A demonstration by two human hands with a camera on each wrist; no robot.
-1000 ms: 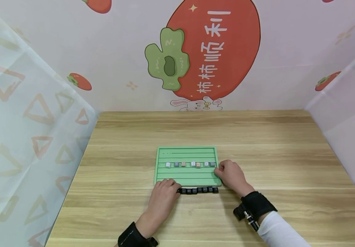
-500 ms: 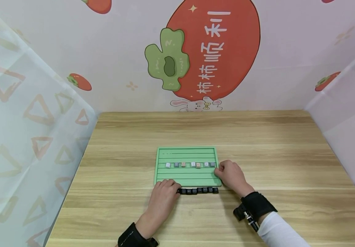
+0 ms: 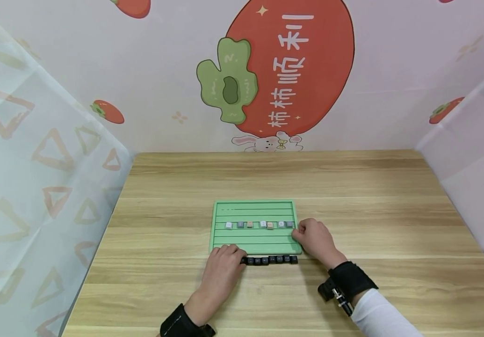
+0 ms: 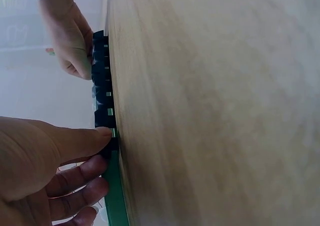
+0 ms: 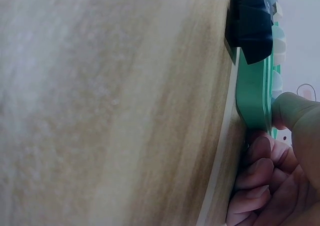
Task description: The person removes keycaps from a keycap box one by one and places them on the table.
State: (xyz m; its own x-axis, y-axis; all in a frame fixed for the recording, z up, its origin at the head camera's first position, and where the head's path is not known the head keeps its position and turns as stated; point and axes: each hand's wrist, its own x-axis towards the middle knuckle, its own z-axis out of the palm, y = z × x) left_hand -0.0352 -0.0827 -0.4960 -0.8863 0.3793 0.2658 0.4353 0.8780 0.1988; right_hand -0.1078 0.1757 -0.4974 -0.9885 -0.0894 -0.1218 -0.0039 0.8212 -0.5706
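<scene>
A green grooved board [image 3: 254, 238] lies flat on the table, bearing a spaced row of small white, grey and beige keycaps [image 3: 263, 224]. Along its near edge runs a row of black keycaps [image 3: 272, 260]. My left hand [image 3: 223, 267] is at the left end of that row. In the left wrist view its thumb [image 4: 82, 142] and index finger pinch the endmost black keycap, which they partly cover. My right hand [image 3: 316, 239] grips the board's right edge: in the right wrist view the thumb [image 5: 292, 108] is on top and the curled fingers [image 5: 255, 178] lie against the side.
The wooden table [image 3: 174, 187] extends around the board on all sides. A printed backdrop [image 3: 162, 70] stands at the far edge, with fabric side panels left [image 3: 56, 210] and right [image 3: 477, 164]. Both wrists wear black straps with cameras.
</scene>
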